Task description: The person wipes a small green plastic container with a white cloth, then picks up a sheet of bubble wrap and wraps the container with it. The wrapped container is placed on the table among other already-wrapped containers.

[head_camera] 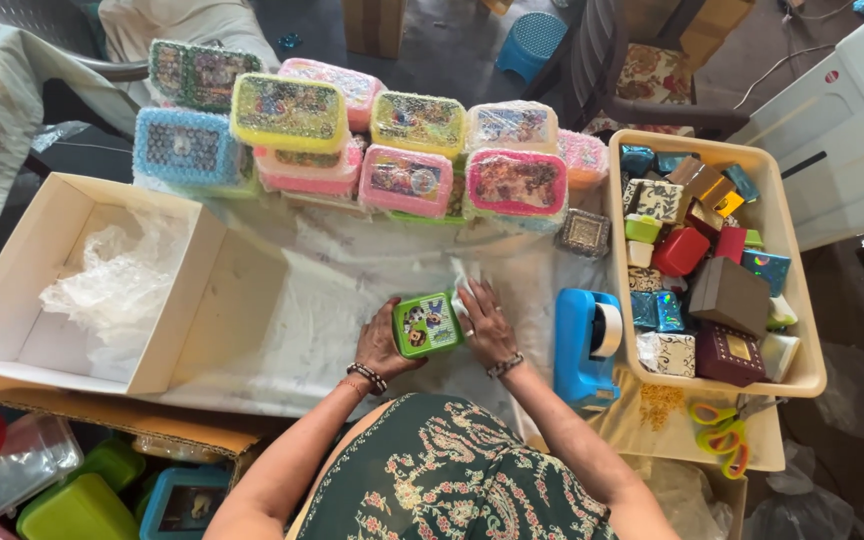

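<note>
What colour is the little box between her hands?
Green box, with a cartoon picture on its lid; seen clearly in the head view.

We are looking at a small packing workplace, likely set up in a home. Across the top of the frame we see a stack of bubble-wrapped lunch boxes [372, 140] on the covered desk [292, 330]. At the left stands an open cardboard box [82, 280] with plastic wrap inside; at the right a beige tub [797, 330] full of small gift boxes, a blue tape dispenser [587, 345] and scissors [722, 435]. Chairs [642, 75] and a blue stool [534, 40] stand behind.
</note>
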